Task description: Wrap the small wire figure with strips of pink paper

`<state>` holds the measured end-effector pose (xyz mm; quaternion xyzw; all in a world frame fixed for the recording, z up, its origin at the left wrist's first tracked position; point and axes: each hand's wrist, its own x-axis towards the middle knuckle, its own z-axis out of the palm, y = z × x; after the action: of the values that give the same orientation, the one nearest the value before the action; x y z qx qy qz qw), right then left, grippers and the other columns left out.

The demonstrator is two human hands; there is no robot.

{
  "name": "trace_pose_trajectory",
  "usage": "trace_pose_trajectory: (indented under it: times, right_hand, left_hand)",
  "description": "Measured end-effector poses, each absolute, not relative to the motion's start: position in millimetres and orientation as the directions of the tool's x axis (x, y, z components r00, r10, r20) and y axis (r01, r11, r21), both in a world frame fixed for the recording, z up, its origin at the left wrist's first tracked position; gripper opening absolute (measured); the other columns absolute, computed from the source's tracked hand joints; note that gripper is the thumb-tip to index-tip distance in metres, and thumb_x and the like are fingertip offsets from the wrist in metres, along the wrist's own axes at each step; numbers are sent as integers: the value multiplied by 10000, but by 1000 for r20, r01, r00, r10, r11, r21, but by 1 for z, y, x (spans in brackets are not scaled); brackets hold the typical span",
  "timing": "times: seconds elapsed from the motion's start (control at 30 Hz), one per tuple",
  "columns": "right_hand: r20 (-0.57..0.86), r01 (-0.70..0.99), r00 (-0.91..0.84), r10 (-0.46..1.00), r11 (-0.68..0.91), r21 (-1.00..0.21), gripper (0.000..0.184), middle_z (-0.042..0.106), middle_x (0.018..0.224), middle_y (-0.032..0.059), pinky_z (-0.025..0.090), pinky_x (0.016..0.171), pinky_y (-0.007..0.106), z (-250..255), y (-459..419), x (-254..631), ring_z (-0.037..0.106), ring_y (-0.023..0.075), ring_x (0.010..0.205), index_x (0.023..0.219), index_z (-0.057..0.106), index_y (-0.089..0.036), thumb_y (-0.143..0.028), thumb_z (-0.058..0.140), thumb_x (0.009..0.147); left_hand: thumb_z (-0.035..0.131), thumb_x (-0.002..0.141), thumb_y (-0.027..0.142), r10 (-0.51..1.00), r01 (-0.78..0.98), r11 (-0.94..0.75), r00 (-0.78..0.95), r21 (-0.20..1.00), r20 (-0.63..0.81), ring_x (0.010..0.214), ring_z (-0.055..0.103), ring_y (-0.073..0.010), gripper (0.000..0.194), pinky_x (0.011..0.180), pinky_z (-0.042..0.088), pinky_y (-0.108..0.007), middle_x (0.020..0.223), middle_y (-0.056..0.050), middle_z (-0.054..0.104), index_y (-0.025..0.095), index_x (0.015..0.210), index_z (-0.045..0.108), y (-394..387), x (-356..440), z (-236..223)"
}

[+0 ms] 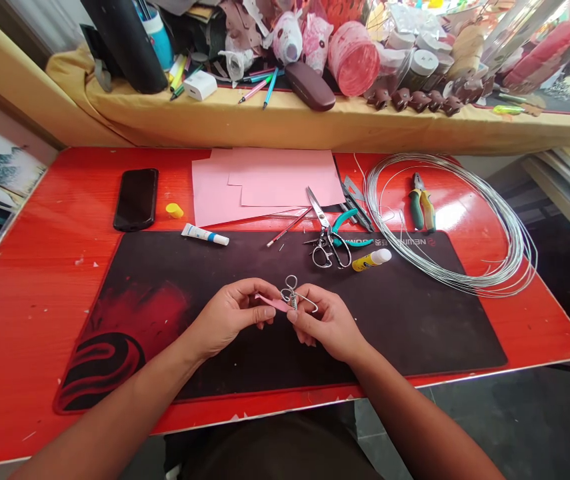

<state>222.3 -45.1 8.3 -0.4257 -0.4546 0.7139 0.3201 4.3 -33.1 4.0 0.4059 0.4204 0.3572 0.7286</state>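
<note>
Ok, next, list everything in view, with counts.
Bent wire piece: 1, silver, between both hands.
Paper strip: 1, pink, at the left hand.
Paper sheets: several, pink, far desk edge.
Wire coil: 1, silver, desk's right.
Scissors: 1, silver, mat's far edge.
Teal-handled pliers: 1, teal, beside scissors.
Green-and-yellow pliers: 1, green and yellow, inside wire coil.
Glue stick: 1, yellow and white, on mat.
Tube: 1, white and blue, mat's far edge.
Smartphone: 1, black, desk's far left.
Cap: 1, yellow, beside smartphone.
Desk mat: 1, black and red, under hands.
Desk: 1, red, under everything.
Glasses case: 1, brown, shelf.
Left hand: 1, bare, holding strip.
Right hand: 1, bare, holding wire.
</note>
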Motion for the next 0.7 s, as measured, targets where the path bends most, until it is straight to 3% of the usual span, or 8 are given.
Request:
trace_pose_trajectory:
  times: [0.43, 0.7]
  right_hand:
    - [-287, -66, -418, 862, -344, -937, 360, 605, 567, -65, 380, 422, 184, 10, -45, 221, 480, 83, 439, 930, 610, -197, -477, 832, 882]
    - [-264, -73, -414, 871, -321, -944, 382, 602, 582, -62, 381, 424, 189, 8, -47, 219, 486, 82, 447, 912, 589, -207, -523, 803, 901]
  left_hand:
    - [825, 863, 275, 907, -45, 291, 330, 956, -261, 677, 652, -125, 98, 645, 548, -233, 773, -3, 741, 192, 902, 790, -35, 7, 6]
    - [897, 790, 270, 887, -200, 364, 373, 910, -272, 663, 654, -123, 183, 612, 557, -233, 810, -5, 744, 192, 909, 782, -38, 12, 3]
